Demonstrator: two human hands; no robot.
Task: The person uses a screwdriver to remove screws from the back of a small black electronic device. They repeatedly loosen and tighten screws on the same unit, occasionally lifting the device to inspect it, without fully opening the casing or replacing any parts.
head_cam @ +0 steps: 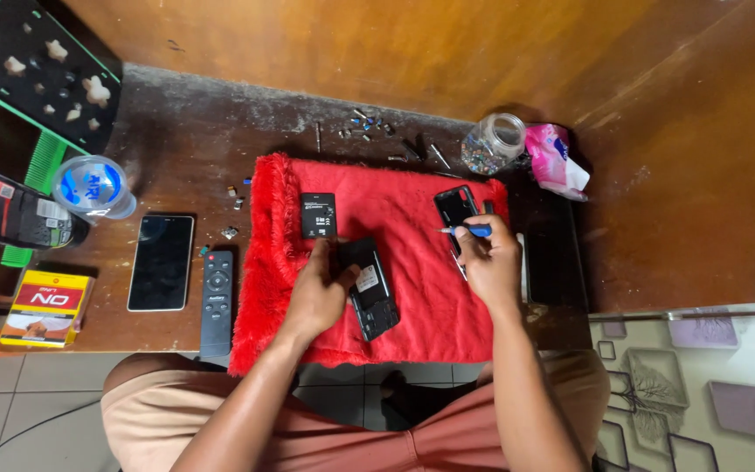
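A red fluffy cloth (412, 297) covers the middle of the wooden table. On it lies an opened black phone (367, 290) with its back off, and my left hand (321, 293) holds it by its left edge. My right hand (491, 262) grips a small blue-handled screwdriver (469, 231), tip pointing left, above the cloth's right part. A black battery (318, 215) lies on the cloth above my left hand. A black back cover (457, 206) rests near the cloth's upper right, just beyond the screwdriver.
Left of the cloth lie a black remote (217, 301), a dark smartphone (161, 261), a yellow and red box (47, 308), a plastic cup (93, 186) and a green-rimmed tray (41, 70). Loose screws and bits (369, 131), a glass jar (493, 142) and a pink packet (555, 160) sit behind.
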